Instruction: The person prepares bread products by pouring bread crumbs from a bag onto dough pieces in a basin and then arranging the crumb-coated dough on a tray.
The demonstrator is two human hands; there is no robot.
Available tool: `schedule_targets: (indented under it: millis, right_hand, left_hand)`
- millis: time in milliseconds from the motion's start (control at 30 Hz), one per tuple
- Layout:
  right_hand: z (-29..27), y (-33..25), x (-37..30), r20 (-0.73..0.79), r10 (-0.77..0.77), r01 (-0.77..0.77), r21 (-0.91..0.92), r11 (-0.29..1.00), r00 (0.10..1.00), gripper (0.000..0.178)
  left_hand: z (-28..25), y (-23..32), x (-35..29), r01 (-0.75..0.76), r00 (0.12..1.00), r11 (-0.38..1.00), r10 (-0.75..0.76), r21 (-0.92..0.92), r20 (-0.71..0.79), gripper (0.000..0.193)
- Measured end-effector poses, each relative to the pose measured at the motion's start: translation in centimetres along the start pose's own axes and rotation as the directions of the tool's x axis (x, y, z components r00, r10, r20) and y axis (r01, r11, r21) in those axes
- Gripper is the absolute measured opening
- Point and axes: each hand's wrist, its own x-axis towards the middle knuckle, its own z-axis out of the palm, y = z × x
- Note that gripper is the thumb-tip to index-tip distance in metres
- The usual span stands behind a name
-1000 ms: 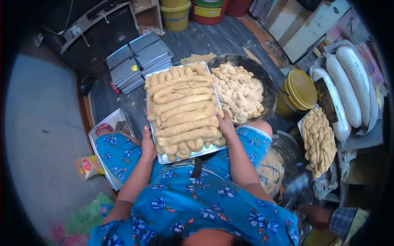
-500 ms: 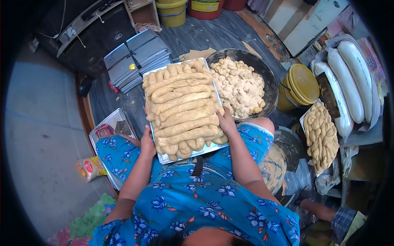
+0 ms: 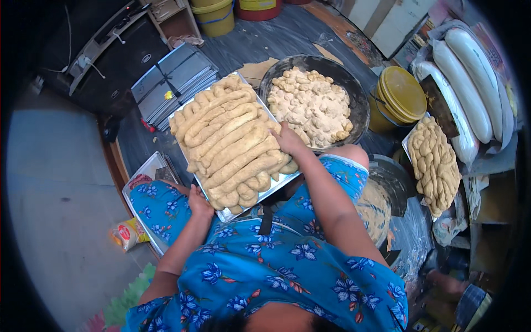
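A shiny metal tray [image 3: 276, 185] rests over my lap, tilted so its far end points to the left. Long ropes of tan dough [image 3: 235, 145] lie side by side across it, over shorter pieces that show at the near and far ends. My left hand [image 3: 199, 203] grips the tray's near left edge. On the opposite side, my right hand [image 3: 287, 138] holds the right edge, its fingers against the dough. Beyond that hand stands a black basin [image 3: 360, 105] heaped with lumpy, floury dough pieces [image 3: 312, 108].
Tied flat trays [image 3: 160, 83] are stacked at the far left. At right are a yellow lidded bucket [image 3: 401, 94], a tray of braided dough [image 3: 432, 166] and long white plastic-wrapped rolls [image 3: 467, 72]. Another dark basin [image 3: 390, 180] sits beside my right knee. A person's arm [image 3: 445, 283] shows lower right.
The tray has turned counter-clockwise in my hands, its far end swinging left. My right hand has moved up and left with its edge. The person's arm at lower right has shifted slightly.
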Motion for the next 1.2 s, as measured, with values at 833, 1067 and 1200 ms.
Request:
schedule_targets:
  millis: [833, 1067, 1200]
  right_hand:
    - [6.5, 2.6, -12.5, 0.423, 0.114, -0.428, 0.904, 0.019, 0.899, 0.041]
    - [7.1, 2.8, -12.4, 0.347, 0.186, -0.394, 0.816, 0.423, 0.919, 0.030]
    - [7.4, 2.8, -12.4, 0.315, 0.211, -0.379, 0.794, 0.476, 0.925, 0.027]
  left_hand:
    - [6.4, 17.5, 11.0, -0.384, 0.923, 0.791, 0.346, 0.476, 0.168, 0.055]
    - [4.6, 17.3, 20.0, -0.574, 0.668, 0.034, 0.596, 0.818, 0.444, 0.057]
    - [4.1, 16.6, 21.9, -0.542, 0.728, 0.154, 0.576, 0.826, 0.371, 0.062]
